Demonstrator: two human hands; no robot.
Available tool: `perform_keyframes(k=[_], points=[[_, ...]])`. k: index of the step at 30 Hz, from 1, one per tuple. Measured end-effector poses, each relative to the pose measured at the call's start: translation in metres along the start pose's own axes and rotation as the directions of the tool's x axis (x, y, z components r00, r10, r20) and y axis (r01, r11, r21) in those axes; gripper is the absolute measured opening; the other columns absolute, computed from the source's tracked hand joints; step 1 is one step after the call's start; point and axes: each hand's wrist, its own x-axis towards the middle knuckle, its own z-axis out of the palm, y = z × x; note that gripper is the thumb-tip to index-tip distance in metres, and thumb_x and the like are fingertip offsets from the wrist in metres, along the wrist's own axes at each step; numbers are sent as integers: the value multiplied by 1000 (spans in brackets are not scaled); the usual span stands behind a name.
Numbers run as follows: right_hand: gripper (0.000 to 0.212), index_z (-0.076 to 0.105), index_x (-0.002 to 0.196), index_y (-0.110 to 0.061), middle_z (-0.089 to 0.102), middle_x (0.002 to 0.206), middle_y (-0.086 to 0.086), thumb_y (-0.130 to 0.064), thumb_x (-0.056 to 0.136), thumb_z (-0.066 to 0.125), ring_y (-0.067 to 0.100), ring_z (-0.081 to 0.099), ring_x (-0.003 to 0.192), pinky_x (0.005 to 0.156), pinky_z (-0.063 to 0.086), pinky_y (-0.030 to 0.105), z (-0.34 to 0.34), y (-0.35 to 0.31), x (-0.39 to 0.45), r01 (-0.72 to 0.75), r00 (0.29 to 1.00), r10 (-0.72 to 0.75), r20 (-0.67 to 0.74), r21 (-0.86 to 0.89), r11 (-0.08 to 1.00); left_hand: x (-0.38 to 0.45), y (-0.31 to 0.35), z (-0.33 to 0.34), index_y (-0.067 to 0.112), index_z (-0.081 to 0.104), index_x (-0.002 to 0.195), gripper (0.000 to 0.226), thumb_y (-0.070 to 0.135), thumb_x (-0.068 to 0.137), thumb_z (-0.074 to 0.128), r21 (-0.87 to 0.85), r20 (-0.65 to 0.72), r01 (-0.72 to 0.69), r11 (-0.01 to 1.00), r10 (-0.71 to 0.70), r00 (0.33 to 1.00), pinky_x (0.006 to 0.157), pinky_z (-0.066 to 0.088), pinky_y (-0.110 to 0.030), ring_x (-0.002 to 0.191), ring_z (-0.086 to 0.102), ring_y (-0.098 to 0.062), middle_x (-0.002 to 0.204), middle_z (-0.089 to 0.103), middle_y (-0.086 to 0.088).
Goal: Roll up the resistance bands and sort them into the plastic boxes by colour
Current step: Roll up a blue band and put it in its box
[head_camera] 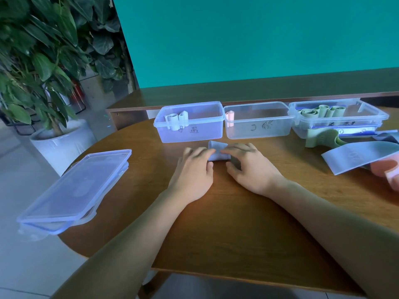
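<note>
A light blue resistance band (217, 150) lies partly rolled on the wooden table (226, 223), just in front of the boxes. My left hand (194, 167) and my right hand (248, 167) both pinch it with curled fingertips, one at each end. Behind it stand three clear plastic boxes: the left box (190, 134) holds two rolled blue bands (176, 120), the middle box (259, 130) holds one rolled pink band (230, 117), and the right box (339, 117) holds several rolled green bands (317, 112).
Loose bands lie at the right: a green one (323, 138), a flat blue one (356, 156) and a pink one (388, 173) at the frame edge. Stacked clear lids (73, 190) overhang the table's left edge. A potted plant (43, 61) stands on the floor at left.
</note>
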Motion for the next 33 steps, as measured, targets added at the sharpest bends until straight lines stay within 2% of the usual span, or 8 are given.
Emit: perform_keyframes(k=[7, 14, 19, 23, 25, 27, 30, 33], points=[[43, 55, 141, -28, 56, 140, -8, -26, 98, 53, 17, 44, 122, 101, 44, 35, 1, 4, 6, 6, 1000, -6, 18, -21, 1000, 4, -1, 0, 23, 43, 147, 50, 24, 98, 55, -43, -14, 7, 999, -7, 1000, 109, 38, -42, 126, 42, -22, 144, 52, 5], [27, 66, 122, -16, 62, 117, -2, -19, 98, 54, 16, 55, 111, 91, 40, 23, -3, 1, 3, -3, 974, 42, -222, 171, 985, -1, 2, -7, 25, 34, 150, 60, 23, 92, 49, -231, -55, 35, 972, -49, 997, 113, 37, -41, 137, 38, -19, 150, 43, 3], [25, 68, 115, -15, 63, 108, -3, -23, 105, 46, 12, 54, 96, 82, 41, 24, -5, 0, 2, -33, 966, 89, -241, 226, 974, -7, 0, -10, 21, 47, 143, 51, 25, 94, 33, -302, -129, 8, 953, -49, 990, 102, 46, -36, 119, 55, -18, 137, 57, 1], [30, 58, 86, -21, 57, 80, -6, -28, 108, 39, 8, 51, 76, 68, 34, 28, -10, -3, -2, -43, 977, 91, -193, 239, 970, -9, 1, -13, 26, 56, 132, 37, 36, 105, 33, -359, -121, 36, 932, -84, 989, 95, 49, -36, 109, 61, -15, 118, 67, 6], [41, 64, 89, -13, 64, 83, 2, -35, 109, 36, 14, 58, 81, 73, 41, 36, -10, -3, -2, -66, 986, 100, -136, 236, 970, -8, 1, -14, 31, 59, 128, 43, 50, 106, 27, -386, -34, 77, 919, -98, 995, 94, 46, -33, 108, 60, -13, 114, 68, 7], [53, 70, 105, -8, 72, 97, 7, -45, 108, 31, 19, 63, 95, 88, 46, 35, -9, -2, -1, -96, 990, 121, -78, 269, 958, -7, 1, -16, 32, 64, 122, 52, 61, 102, 25, -456, 19, 108, 884, -112, 994, 91, 42, -23, 106, 60, -8, 109, 70, 10], [59, 73, 102, -25, 74, 97, -6, -56, 106, 23, -2, 64, 95, 85, 43, 14, -8, 2, -1, -93, 984, 141, -109, 362, 928, -10, -2, -20, 26, 72, 101, 52, 57, 100, 30, -606, -187, -7, 796, -134, 973, 83, 42, -10, 94, 64, -6, 87, 72, 8], [54, 68, 82, -32, 69, 83, -9, -50, 108, 23, -2, 60, 86, 78, 40, 17, -9, 4, -1, -87, 965, 173, -198, 379, 921, -14, -4, -21, 20, 71, 100, 48, 51, 101, 34, -642, -310, -65, 764, -182, 933, 78, 44, -12, 87, 63, -13, 77, 63, 6]])
